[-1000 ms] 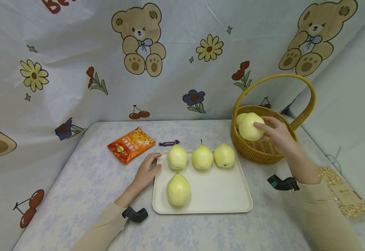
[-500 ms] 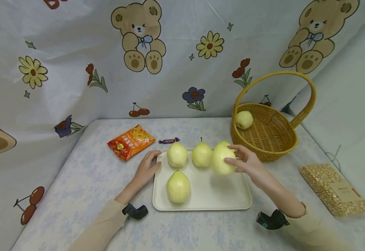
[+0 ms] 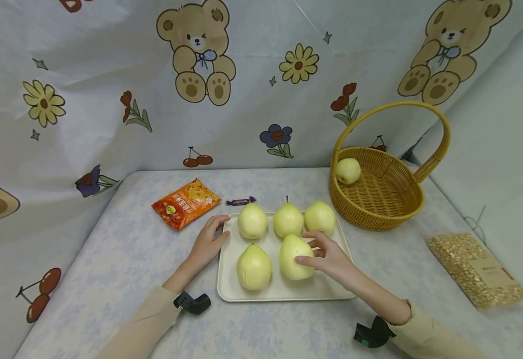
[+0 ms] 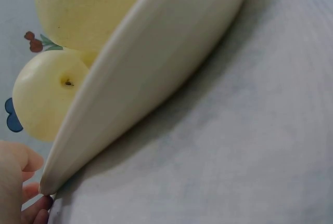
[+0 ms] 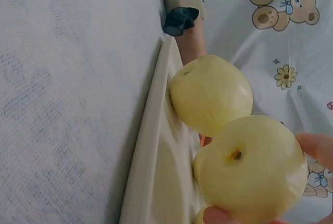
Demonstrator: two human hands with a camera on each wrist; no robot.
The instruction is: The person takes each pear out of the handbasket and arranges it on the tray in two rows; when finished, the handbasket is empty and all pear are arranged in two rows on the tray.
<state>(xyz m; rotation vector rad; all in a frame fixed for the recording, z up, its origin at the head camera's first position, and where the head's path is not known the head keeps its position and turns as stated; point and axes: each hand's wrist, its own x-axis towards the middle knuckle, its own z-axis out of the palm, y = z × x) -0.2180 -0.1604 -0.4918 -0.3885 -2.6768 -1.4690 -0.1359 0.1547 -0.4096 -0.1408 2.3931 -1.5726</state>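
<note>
My right hand (image 3: 329,255) holds a pale yellow-green pear (image 3: 294,259) over the tray's front middle, thumb at the near side and fingers behind it. Whether that pear touches the tray is unclear. The white tray (image 3: 297,293) has three pears along its back, including one with an upright stem (image 3: 288,220), and another pear (image 3: 254,268) at front left. At the tray's back left corner, my left hand (image 3: 207,242) grips the rim; in the left wrist view its fingers (image 4: 30,195) lie around the tray edge. One more pear (image 3: 348,171) lies inside the wicker basket (image 3: 378,212).
The basket, with its tall handle, stands at the back right. An orange snack packet (image 3: 186,203) and a purple wrapped candy (image 3: 241,201) lie behind the tray. A bag of grains (image 3: 477,269) is on the right. A bear-print cloth (image 3: 243,99) hangs behind the table.
My right hand has carried the pear from the basket leftward and down to the tray, next to the front left pear. The left hand has stayed at the tray corner.
</note>
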